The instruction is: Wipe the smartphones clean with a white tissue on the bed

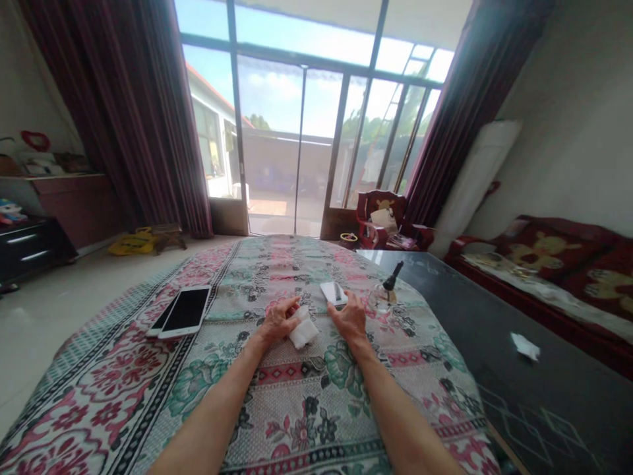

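My left hand [277, 319] is closed on a folded white cloth pad [303, 328] that rests on the floral cloth [306, 402]. My right hand [350, 315] lies a little to the right, its fingers curled over the near end of a small white phone-like device [333, 292]. A small clear glass bottle with a black dropper top [386, 293] stands just right of that hand. Two white-framed tablets with dark screens [182, 310] lie overlapped to the left, well away from my left hand.
The floral cloth covers a table; a dark glossy table [519, 376] adjoins it on the right with a crumpled white tissue [525, 345]. Behind are glass doors, maroon curtains, a red sofa [558, 257] at right and a dark cabinet [30, 244] at left.
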The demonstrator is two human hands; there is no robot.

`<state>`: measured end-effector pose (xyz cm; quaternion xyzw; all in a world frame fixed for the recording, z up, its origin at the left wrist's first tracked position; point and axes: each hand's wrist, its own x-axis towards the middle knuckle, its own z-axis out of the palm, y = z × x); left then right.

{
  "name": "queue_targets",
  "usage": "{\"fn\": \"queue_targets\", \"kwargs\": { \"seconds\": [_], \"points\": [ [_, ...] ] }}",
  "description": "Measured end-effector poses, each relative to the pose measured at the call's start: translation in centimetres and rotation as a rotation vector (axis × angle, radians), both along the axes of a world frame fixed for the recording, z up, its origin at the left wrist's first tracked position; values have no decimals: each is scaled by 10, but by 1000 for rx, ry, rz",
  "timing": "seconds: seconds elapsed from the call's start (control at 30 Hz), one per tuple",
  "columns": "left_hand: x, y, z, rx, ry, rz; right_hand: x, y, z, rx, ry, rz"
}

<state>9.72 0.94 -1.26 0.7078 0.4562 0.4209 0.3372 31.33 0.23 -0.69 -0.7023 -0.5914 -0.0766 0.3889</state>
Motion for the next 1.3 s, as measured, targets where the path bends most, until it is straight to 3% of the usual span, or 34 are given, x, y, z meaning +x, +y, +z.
{"fn": "queue_targets", "kwargs": {
  "seconds": [0.17,0.37,0.67,0.9,0.97,1.07,1.3],
  "points": [
    [2,2,-4,8,-28,-1,20,-19,-5,-33,-55,-59],
    [0,2,-5,-5,-8,22,23,-28,-11,-56,-57,-93],
    [0,-11,11,-38,4,45,23,-25,-11,-55,14,-80],
    [-3,-19,6,129,121,34,23,-27,-5,47,28,-54],
    [-3,-20,5,185,151,49,20,-28,-1,137,50,13],
    [-1,-22,5,218,207,64,7,-32,2,212,110,233],
    [5,-22,3,166,192,96,-29,-39,-5,22,116,690]
  ]
}}
